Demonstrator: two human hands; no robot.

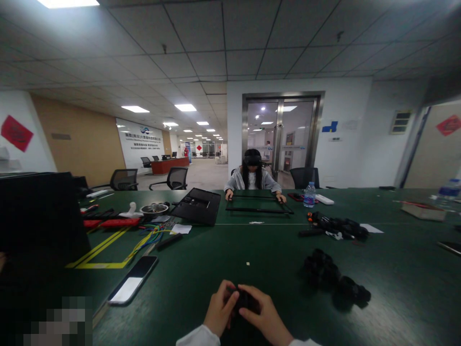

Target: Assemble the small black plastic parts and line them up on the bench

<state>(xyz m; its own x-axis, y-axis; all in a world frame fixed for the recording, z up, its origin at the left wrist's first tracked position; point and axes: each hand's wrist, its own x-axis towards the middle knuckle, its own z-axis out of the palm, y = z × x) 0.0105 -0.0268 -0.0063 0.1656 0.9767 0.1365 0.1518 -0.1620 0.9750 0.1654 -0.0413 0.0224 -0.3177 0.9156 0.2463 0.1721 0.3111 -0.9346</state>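
Close to the near edge of the green table [201,269], my left hand [220,307] and my right hand [262,312] meet around a small black object [247,300]. Both hands have their fingers closed on it, thumbs toward each other. Its kind is unclear, since the fingers cover much of it and it is dark. Several black lumpy pieces [320,269] lie in a cluster to the right of my right hand. A small pale square [248,263] rests on the table just beyond my hands.
A smartphone [133,281] lies at left, near coloured wires [153,238] and a black panel [198,206]. Across the table, a person [252,175] holds a black rectangular frame [259,210]. A water bottle [309,194] and black parts [338,226] are at the right.
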